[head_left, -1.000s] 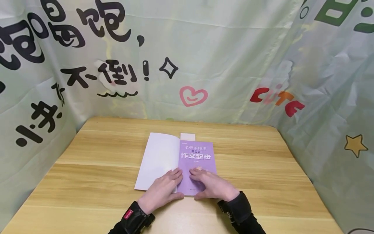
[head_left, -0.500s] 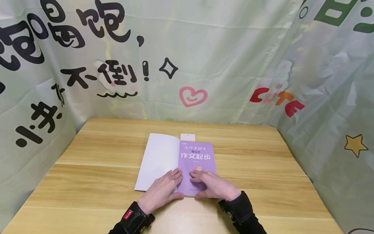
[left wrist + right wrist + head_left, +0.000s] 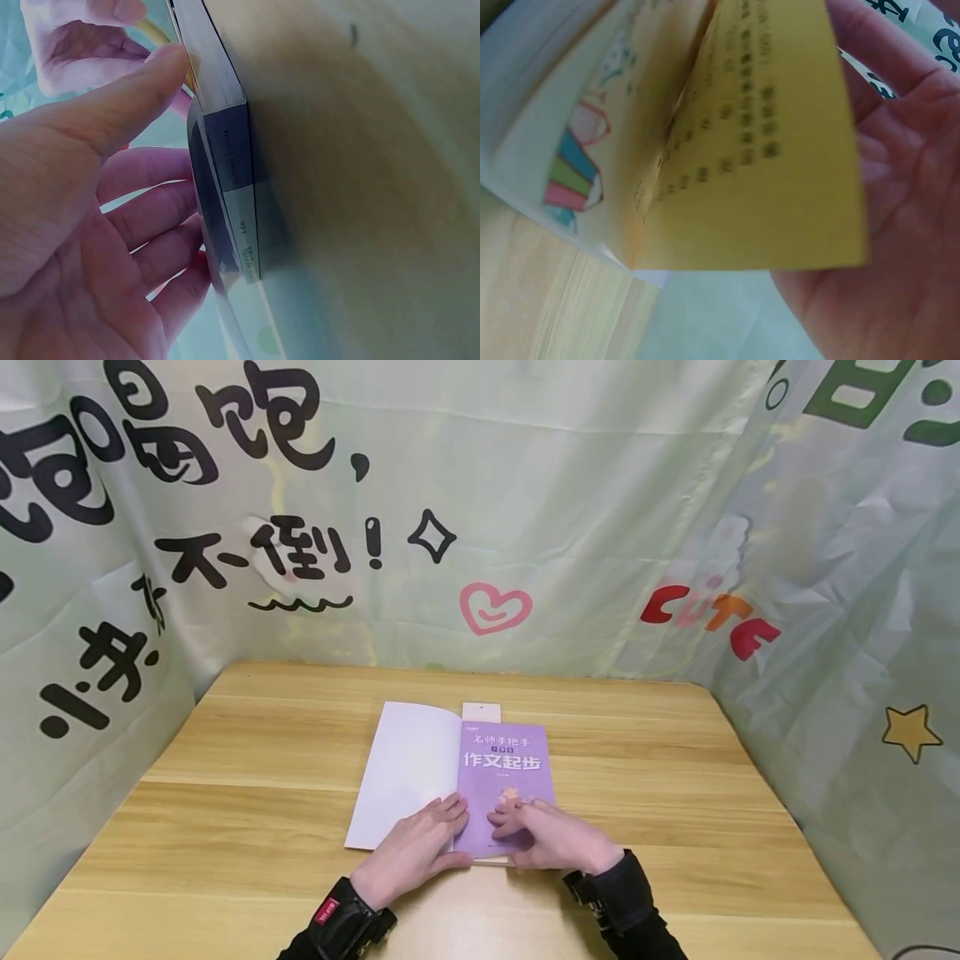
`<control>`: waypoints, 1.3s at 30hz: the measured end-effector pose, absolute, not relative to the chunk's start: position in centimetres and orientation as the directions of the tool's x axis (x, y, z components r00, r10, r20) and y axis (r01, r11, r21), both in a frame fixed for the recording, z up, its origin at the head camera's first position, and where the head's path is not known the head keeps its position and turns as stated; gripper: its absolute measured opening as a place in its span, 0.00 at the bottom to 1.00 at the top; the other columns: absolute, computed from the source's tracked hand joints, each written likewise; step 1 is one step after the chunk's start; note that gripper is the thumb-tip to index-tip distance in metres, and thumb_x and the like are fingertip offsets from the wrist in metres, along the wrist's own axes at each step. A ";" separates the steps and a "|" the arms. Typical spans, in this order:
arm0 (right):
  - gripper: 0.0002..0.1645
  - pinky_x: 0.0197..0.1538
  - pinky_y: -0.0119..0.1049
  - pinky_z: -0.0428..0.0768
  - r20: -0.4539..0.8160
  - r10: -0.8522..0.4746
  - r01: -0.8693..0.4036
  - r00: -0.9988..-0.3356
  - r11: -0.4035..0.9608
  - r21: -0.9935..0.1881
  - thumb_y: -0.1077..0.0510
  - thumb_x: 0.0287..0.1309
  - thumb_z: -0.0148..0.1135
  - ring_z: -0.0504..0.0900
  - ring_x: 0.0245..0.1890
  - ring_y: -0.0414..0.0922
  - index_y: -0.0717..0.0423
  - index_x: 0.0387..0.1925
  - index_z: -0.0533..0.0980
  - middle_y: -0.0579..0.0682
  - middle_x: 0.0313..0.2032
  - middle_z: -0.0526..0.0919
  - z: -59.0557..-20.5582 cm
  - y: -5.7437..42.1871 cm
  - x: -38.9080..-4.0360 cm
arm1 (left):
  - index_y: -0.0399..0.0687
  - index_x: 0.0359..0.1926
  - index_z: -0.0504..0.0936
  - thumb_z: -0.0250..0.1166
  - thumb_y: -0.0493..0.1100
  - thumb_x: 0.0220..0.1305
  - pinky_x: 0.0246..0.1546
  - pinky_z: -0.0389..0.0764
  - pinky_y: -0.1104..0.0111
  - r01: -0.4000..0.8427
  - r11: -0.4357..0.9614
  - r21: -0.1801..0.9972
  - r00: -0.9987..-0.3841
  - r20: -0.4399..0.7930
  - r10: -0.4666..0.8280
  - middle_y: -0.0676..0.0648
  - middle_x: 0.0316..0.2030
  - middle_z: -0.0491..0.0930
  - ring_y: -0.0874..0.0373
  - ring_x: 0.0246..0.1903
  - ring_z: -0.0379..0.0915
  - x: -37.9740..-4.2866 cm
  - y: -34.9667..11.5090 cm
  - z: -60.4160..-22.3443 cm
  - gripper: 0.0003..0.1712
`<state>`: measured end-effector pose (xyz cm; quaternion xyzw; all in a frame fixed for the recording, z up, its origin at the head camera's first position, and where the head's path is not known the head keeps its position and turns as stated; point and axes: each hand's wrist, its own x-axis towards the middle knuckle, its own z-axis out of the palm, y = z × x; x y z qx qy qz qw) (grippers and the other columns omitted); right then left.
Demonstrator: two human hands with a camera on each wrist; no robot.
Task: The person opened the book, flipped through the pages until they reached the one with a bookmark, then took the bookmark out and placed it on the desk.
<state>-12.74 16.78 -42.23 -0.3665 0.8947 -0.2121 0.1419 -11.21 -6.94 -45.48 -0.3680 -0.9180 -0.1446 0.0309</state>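
A book lies with its white inside cover (image 3: pixel 408 752) turned to the left and a purple title page (image 3: pixel 504 756) on the right. My left hand (image 3: pixel 416 843) rests near the fold with fingers straight; in the left wrist view its thumb and fingers lie against the book, whose spine (image 3: pixel 229 146) faces the camera. Over the lower right of the purple page is my right hand (image 3: pixel 558 837), pinching that page by its lower edge, thumb beneath. The right wrist view shows a lifted yellow page side (image 3: pixel 780 217) with print, and colourful pencil drawings (image 3: pixel 577 172) on the page below.
A small white tab (image 3: pixel 482 712) sticks out past the book's top edge. The wooden table (image 3: pixel 262 793) carries the book. Printed fabric (image 3: pixel 570 527) hangs behind and at both sides. A dark cable (image 3: pixel 926 952) shows at the lower right corner.
My right hand's fingers have bent and raised the purple page's lower edge, which exposes a pale strip underneath. The left hand stays in place.
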 end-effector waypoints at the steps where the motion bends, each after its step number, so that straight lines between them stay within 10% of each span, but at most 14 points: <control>1: 0.23 0.68 0.56 0.62 -0.100 -0.716 -0.592 -0.691 0.640 -0.490 0.59 0.46 0.66 0.64 0.65 0.54 0.58 0.48 0.82 0.52 0.60 0.76 -42.2 16.8 -12.7 | 0.32 0.59 0.75 0.63 0.58 0.59 0.65 0.66 0.53 0.685 0.685 0.247 -0.726 0.163 0.668 0.34 0.61 0.71 0.44 0.64 0.62 -11.2 -6.9 -45.5 0.38; 27: 0.19 0.63 0.62 0.67 0.084 -0.681 -0.643 -0.728 0.635 -0.428 0.72 0.46 0.61 0.71 0.58 0.62 0.56 0.41 0.85 0.50 0.42 0.87 -41.6 18.1 -13.1 | 0.34 0.56 0.78 0.65 0.56 0.58 0.65 0.66 0.51 0.683 0.686 0.251 -0.728 0.153 0.669 0.34 0.59 0.73 0.45 0.62 0.64 -11.1 -6.8 -45.2 0.34; 39: 0.24 0.62 0.59 0.70 0.375 -0.669 -0.767 -0.641 0.539 -0.349 0.75 0.36 0.67 0.83 0.43 0.46 0.60 0.41 0.84 0.51 0.39 0.87 -41.5 17.8 -14.0 | 0.36 0.51 0.81 0.65 0.54 0.58 0.62 0.69 0.50 0.698 0.683 0.216 -0.716 0.229 0.659 0.36 0.55 0.78 0.44 0.60 0.68 -10.9 -6.3 -45.2 0.28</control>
